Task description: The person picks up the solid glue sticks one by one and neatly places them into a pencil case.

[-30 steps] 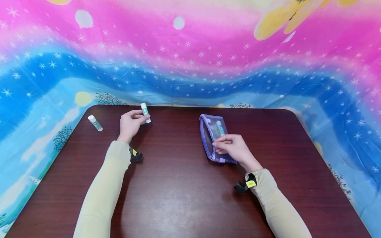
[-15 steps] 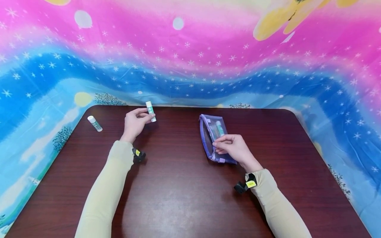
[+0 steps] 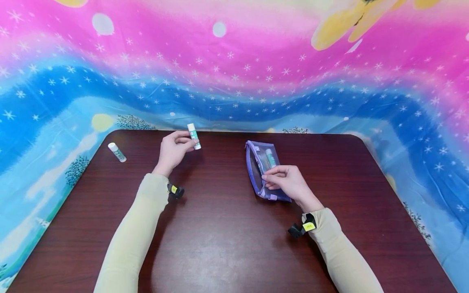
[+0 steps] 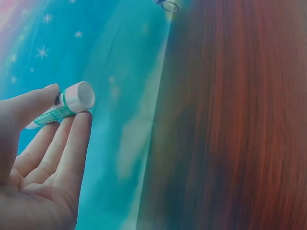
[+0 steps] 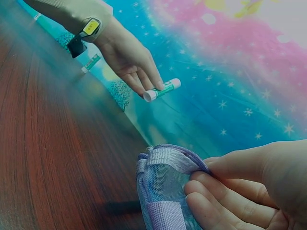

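Pinched between thumb and fingers of my left hand is a white and green glue stick, held up over the far part of the table; the left wrist view shows the glue stick's white end close up. My right hand pinches the zipper edge of a purple mesh pouch, whose mouth gapes toward the left. Through the mesh another glue stick shows inside. In the right wrist view, thumb and fingers grip the pouch's lilac rim.
A further glue stick stands or lies near the table's far left edge; which one is hard to tell. Around the dark wooden table hangs a colourful cloth, right behind its back edge.
My left hand has moved steadily to the right with the glue stick, toward the pouch. My right hand and the pouch have stayed put.
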A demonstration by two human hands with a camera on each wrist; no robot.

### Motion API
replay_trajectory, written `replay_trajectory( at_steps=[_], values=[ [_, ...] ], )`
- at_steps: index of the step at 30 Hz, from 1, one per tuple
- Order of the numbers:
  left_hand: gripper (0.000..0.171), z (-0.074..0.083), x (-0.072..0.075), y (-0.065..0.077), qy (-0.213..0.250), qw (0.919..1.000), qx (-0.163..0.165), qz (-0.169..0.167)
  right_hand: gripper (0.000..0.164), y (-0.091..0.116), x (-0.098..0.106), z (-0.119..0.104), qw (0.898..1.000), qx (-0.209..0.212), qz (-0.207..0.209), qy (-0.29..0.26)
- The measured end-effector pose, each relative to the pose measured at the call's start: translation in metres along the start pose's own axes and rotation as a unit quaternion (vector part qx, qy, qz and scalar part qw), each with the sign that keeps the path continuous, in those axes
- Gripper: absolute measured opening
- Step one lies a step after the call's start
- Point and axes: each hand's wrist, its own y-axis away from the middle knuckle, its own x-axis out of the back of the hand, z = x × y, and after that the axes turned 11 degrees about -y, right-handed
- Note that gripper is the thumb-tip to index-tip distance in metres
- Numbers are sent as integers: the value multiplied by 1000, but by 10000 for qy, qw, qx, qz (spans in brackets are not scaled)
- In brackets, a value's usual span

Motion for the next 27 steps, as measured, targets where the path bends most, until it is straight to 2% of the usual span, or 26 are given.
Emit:
replay_trajectory(
  at_steps=[14,27],
  values=[
    [43,13,-17,3,66,9994,-92,-316,25,0,1,0,10000,35,18,-29],
    [40,17,-31,7,147,9986,-134,-500,26,0,2,0,10000,21,-9,-63]
  ],
)
